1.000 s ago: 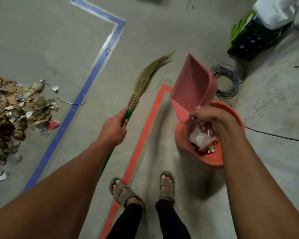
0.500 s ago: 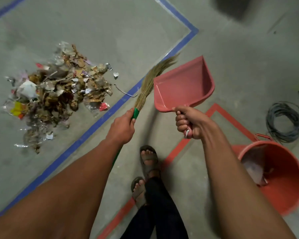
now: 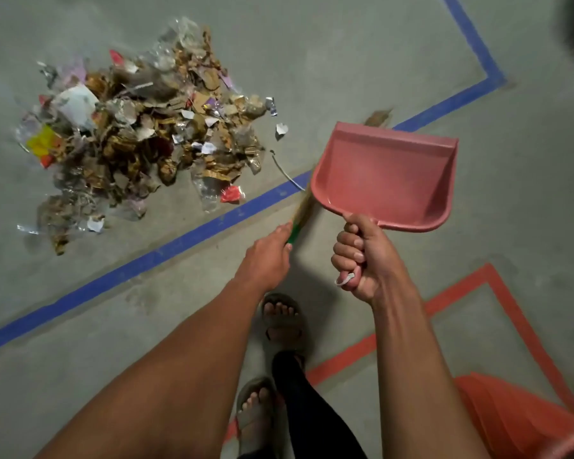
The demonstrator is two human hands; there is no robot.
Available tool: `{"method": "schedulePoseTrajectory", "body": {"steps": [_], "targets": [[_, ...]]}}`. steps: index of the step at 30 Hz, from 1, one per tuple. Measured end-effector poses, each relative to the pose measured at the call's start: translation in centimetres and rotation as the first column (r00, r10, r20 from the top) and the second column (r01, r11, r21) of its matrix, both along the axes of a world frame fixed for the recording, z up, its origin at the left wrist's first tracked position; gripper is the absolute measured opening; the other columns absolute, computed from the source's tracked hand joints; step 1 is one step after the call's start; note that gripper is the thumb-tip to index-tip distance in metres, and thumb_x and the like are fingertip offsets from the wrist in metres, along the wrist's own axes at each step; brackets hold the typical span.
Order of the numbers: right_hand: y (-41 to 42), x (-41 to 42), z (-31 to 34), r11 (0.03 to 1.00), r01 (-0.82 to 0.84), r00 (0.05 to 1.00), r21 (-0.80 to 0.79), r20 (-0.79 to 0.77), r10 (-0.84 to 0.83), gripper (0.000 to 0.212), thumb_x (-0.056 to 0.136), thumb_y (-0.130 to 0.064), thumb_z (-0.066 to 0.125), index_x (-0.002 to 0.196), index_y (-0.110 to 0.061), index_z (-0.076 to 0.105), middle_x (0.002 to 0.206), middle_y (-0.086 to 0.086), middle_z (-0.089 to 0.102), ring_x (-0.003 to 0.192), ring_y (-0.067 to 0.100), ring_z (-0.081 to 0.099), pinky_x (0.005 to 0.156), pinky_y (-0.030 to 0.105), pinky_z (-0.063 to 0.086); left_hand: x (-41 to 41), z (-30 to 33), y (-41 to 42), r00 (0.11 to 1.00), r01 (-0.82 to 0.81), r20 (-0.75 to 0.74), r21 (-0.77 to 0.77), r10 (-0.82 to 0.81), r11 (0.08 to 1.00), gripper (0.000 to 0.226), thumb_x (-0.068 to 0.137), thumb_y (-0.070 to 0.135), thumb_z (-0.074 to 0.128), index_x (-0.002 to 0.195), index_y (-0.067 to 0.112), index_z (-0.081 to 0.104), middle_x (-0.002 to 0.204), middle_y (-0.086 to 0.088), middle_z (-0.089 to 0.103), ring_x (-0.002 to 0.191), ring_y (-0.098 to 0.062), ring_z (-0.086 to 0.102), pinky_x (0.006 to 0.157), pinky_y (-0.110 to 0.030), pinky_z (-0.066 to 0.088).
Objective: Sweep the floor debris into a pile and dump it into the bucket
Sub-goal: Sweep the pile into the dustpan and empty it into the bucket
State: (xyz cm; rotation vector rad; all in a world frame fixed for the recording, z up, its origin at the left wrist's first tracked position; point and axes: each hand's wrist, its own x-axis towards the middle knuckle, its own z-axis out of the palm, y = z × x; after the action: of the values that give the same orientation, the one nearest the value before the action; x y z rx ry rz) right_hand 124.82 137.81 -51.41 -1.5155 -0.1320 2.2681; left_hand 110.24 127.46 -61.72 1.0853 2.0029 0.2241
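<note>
Head view: dustpan [image 3: 385, 173] empty, bucket [image 3: 524, 422] contents hidden.

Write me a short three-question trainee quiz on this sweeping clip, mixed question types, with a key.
1. True or false: the dustpan has scraps in it.
2. Which hand grips the broom? A) left hand B) right hand
3. Fill in: the debris pile lies on the far side of the ____ tape line, away from the feet.

Key: 1 false, the pan looks empty. 2 A; the right hand holds the dustpan handle. 3 blue; the bucket sits at the lower right, by the red tape.
</note>
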Motion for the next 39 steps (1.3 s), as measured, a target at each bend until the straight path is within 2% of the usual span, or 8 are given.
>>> {"method": "schedulePoseTrajectory", "body": {"steps": [3, 7, 11, 19, 26, 31, 34, 39], "targets": [[-1.8, -0.5, -3.5, 1.0, 0.013, 0.999, -0.023, -0.033, -0.013, 0.034, 0.103, -0.019, 0.051, 0.07, -0.021, 0.041, 0.05, -0.008, 0.024, 0.033, 0.003, 0.02, 0.028, 0.019, 0.018, 0.3, -4.6, -0.8, 1.0, -0.008, 0.016, -0.086, 0.01, 0.996, 0.055, 0.103, 0.024, 0.044, 0.154, 0.042, 0.033, 0.134, -0.008, 0.064, 0.11, -0.036, 0.065, 0.095, -0.048, 0.055], [-1.9, -2.7, -6.4, 0.997, 0.018, 0.998, -0.072, -0.055, -0.022, 0.033, 0.101, -0.018, 0.052, 0.069, -0.021, 0.042, 0.049, -0.009, 0.025, 0.033, 0.003, 0.021, 0.028, 0.018, 0.018, -1.9, -7.8, -2.3, 0.986, -0.16, -0.077, -0.126, 0.151, 0.979, 0.056, 0.107, 0.023, 0.044, 0.16, 0.035, 0.03, 0.163, 0.002, 0.04, 0.131, -0.035, 0.055, 0.109, -0.051, 0.047], [0.1, -6.1, -6.1, 0.997, -0.068, 0.996, -0.024, -0.053, 0.067, 0.033, 0.101, -0.018, 0.052, 0.07, -0.022, 0.041, 0.051, -0.008, 0.025, 0.034, 0.004, 0.019, 0.029, 0.019, 0.017, -5.5, -7.9, -3.6, 0.928, -0.336, -0.206, -0.101, 0.311, 0.936, 0.057, 0.11, 0.024, 0.04, 0.164, 0.027, 0.023, 0.169, -0.001, 0.029, 0.134, -0.038, 0.053, 0.107, -0.051, 0.045], [-0.5, -8.8, -5.1, 0.978, -0.21, 0.977, -0.016, -0.044, 0.209, 0.032, 0.099, -0.02, 0.057, 0.071, -0.021, 0.041, 0.055, -0.006, 0.024, 0.036, 0.005, 0.019, 0.03, 0.019, 0.019, -7.7, -4.9, -6.3, 0.857, -0.465, -0.226, 0.053, 0.464, 0.884, 0.056, 0.111, 0.026, 0.038, 0.165, 0.023, 0.022, 0.167, -0.003, 0.034, 0.138, -0.034, 0.051, 0.107, -0.049, 0.044], [-0.4, -9.5, -4.0, 0.957, -0.287, 0.957, 0.051, -0.035, 0.289, 0.031, 0.098, -0.017, 0.057, 0.071, -0.021, 0.042, 0.056, -0.006, 0.025, 0.037, 0.006, 0.02, 0.031, 0.019, 0.019, -5.2, -3.4, -5.6, 0.81, -0.561, -0.105, 0.143, 0.577, 0.815, 0.057, 0.111, 0.026, 0.039, 0.165, 0.03, 0.023, 0.162, -0.002, 0.042, 0.138, -0.03, 0.051, 0.109, -0.042, 0.045], [-0.7, -9.1, -3.4, 0.958, -0.277, 0.96, 0.074, -0.013, 0.279, 0.032, 0.098, -0.017, 0.057, 0.07, -0.021, 0.042, 0.056, -0.005, 0.024, 0.037, 0.006, 0.019, 0.031, 0.019, 0.019, -3.4, -2.0, -4.2, 0.818, -0.553, -0.063, 0.19, 0.572, 0.812, 0.059, 0.111, 0.025, 0.038, 0.165, 0.033, 0.017, 0.164, 0.0, 0.039, 0.14, -0.025, 0.049, 0.107, -0.036, 0.044], [-0.9, -9.2, -3.1, 0.957, -0.277, 0.96, 0.08, -0.008, 0.279, 0.033, 0.099, -0.017, 0.057, 0.07, -0.021, 0.042, 0.056, -0.006, 0.023, 0.038, 0.006, 0.018, 0.032, 0.019, 0.018, -3.3, -2.6, -3.4, 0.868, -0.466, -0.095, 0.184, 0.487, 0.866, 0.06, 0.11, 0.022, 0.041, 0.165, 0.032, 0.02, 0.16, 0.001, 0.044, 0.136, -0.026, 0.053, 0.107, -0.04, 0.046], [-1.1, -9.4, -3.2, 0.953, -0.29, 0.957, 0.085, -0.006, 0.292, 0.033, 0.099, -0.017, 0.056, 0.07, -0.021, 0.041, 0.055, -0.006, 0.023, 0.037, 0.005, 0.018, 0.032, 0.018, 0.018, -5.6, -4.8, -3.7, 0.938, -0.335, -0.142, -0.139, 0.316, 0.932, 0.053, 0.102, 0.016, 0.046, 0.152, 0.031, 0.04, 0.125, -0.013, 0.064, 0.109, -0.036, 0.064, 0.091, -0.047, 0.054]]}}
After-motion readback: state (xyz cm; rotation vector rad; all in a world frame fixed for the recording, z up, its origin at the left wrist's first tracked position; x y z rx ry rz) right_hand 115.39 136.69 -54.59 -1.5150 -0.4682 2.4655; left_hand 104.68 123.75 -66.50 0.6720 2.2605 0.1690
